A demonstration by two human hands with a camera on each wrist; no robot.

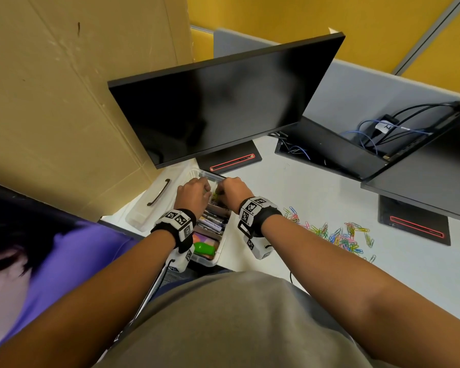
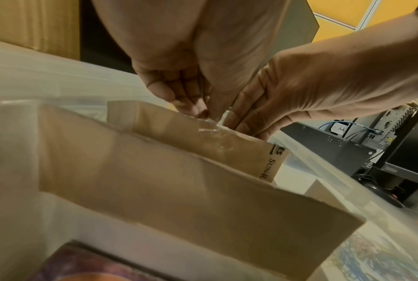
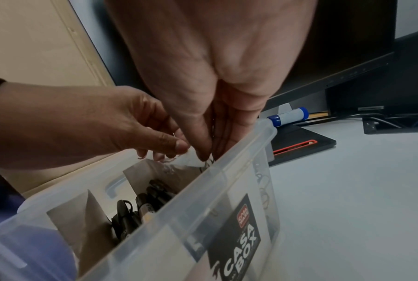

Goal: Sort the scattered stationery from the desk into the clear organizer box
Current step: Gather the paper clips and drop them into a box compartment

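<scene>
Left hand (image 1: pixel 194 193) and right hand (image 1: pixel 233 192) together over far end of clear organizer box (image 1: pixel 215 257), fingers (image 3: pixel 203 150) curled, pinching small clear packet (image 2: pixel 209 126), coloured paper clips (image 1: pixel 337 235) scattered on bench (image 1: pixel 316 187) right of fingers.

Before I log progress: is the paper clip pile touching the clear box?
Apart. The head view shows bare desk between the paper clip pile and the clear box.

The white tabletop (image 1: pixel 316 197) carries the clear organizer box (image 1: pixel 221 251), its lid (image 1: pixel 154 200), scattered paper clips (image 1: pixel 337 235), two monitor bases (image 1: pixel 229 159), and what looks like a glue stick (image 3: pixel 288 116).
</scene>
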